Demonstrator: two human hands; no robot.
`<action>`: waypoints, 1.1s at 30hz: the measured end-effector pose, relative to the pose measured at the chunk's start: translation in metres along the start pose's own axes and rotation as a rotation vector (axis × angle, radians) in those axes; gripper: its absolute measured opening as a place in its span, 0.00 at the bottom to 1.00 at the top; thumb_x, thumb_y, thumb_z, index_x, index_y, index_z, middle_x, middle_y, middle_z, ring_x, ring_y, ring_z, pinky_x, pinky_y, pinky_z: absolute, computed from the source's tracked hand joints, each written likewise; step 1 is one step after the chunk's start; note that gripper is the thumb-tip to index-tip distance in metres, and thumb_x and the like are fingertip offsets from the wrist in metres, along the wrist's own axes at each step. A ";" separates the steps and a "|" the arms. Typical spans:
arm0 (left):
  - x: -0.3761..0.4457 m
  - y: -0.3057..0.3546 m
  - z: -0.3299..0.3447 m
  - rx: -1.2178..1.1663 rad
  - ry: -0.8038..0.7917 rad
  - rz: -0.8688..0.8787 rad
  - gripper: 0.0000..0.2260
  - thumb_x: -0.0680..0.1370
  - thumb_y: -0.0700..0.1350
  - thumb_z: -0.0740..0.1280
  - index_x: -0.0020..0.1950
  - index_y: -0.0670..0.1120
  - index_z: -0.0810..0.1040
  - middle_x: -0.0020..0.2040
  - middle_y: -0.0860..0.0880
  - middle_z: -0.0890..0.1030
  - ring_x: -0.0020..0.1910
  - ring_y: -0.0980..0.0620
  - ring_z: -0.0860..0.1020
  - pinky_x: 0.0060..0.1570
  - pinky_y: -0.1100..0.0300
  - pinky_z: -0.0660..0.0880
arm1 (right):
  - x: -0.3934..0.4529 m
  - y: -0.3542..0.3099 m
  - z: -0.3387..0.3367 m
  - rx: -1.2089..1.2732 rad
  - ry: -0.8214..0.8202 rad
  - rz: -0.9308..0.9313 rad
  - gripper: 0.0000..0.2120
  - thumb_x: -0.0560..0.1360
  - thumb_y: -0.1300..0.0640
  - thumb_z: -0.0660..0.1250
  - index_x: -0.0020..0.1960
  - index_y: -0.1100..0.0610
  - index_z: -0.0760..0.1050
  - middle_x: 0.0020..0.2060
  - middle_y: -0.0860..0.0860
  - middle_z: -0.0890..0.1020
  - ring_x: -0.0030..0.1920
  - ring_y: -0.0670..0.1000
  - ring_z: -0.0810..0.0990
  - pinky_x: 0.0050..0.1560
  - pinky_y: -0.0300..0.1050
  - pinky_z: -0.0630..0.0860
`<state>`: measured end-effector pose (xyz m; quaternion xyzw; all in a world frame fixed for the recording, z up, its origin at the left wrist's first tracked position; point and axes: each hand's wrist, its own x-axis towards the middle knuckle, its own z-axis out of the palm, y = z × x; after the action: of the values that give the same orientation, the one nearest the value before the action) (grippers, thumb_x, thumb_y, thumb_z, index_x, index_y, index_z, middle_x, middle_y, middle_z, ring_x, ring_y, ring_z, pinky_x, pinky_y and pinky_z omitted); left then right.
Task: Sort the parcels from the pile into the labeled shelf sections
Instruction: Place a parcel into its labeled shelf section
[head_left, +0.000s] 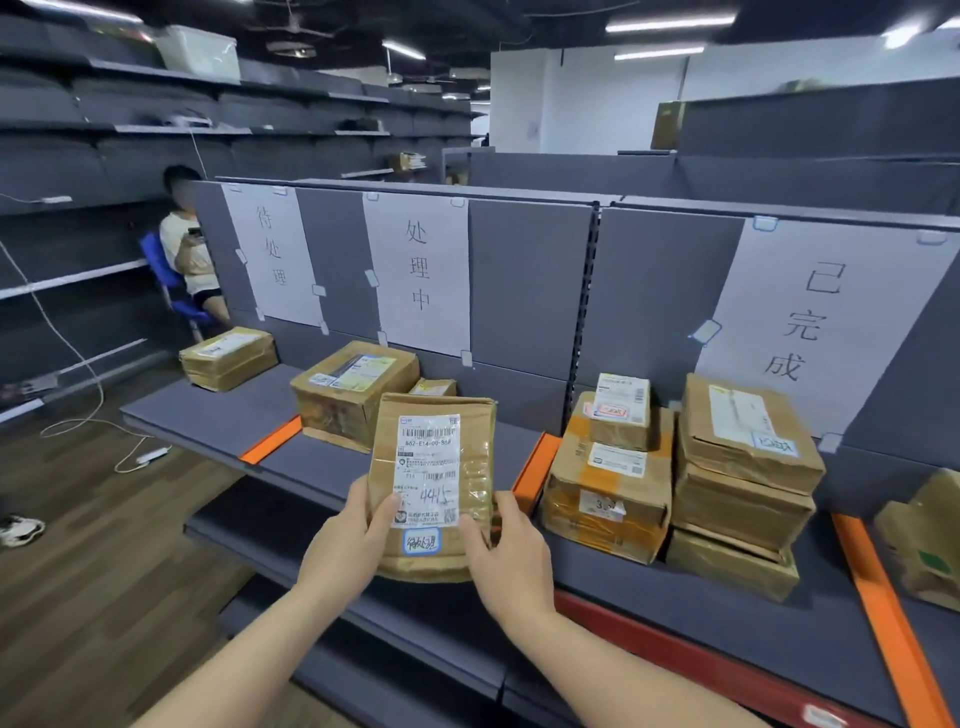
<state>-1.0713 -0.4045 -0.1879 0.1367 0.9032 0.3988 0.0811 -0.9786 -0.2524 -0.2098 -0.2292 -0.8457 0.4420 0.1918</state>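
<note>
Cardboard parcel (434, 483) gripped by both hands, left hand (345, 545) and right hand (506, 556), unplaced. Shelf (218, 410) sections already hold several; pile not visible.

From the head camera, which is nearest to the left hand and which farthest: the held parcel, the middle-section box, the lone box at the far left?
1. Held parcel: in the left hand.
2. Middle-section box: just behind, under the middle sign.
3. Far-left box: alone at the shelf's left end.
</note>
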 end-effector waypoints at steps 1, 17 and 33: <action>0.010 0.000 0.000 -0.008 -0.001 0.002 0.14 0.81 0.60 0.55 0.65 0.59 0.63 0.46 0.58 0.82 0.43 0.54 0.81 0.44 0.50 0.79 | 0.009 0.000 0.003 -0.006 0.015 -0.007 0.11 0.75 0.40 0.61 0.53 0.44 0.70 0.49 0.42 0.80 0.48 0.46 0.78 0.50 0.49 0.77; 0.129 0.011 -0.031 -0.039 0.073 0.063 0.16 0.81 0.59 0.55 0.66 0.55 0.64 0.55 0.53 0.81 0.52 0.48 0.80 0.52 0.48 0.76 | 0.131 -0.036 0.038 -0.089 0.084 -0.114 0.09 0.76 0.42 0.62 0.54 0.44 0.71 0.45 0.43 0.81 0.44 0.48 0.78 0.44 0.48 0.76; 0.221 -0.066 -0.156 -0.043 0.271 0.168 0.16 0.80 0.60 0.58 0.64 0.57 0.72 0.53 0.54 0.81 0.54 0.45 0.77 0.50 0.49 0.72 | 0.166 -0.149 0.164 -0.078 0.223 -0.111 0.12 0.75 0.41 0.60 0.50 0.48 0.71 0.38 0.45 0.78 0.40 0.50 0.75 0.41 0.47 0.70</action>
<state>-1.3328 -0.4872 -0.1407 0.1550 0.8825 0.4381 -0.0725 -1.2342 -0.3430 -0.1534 -0.2371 -0.8471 0.3693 0.2998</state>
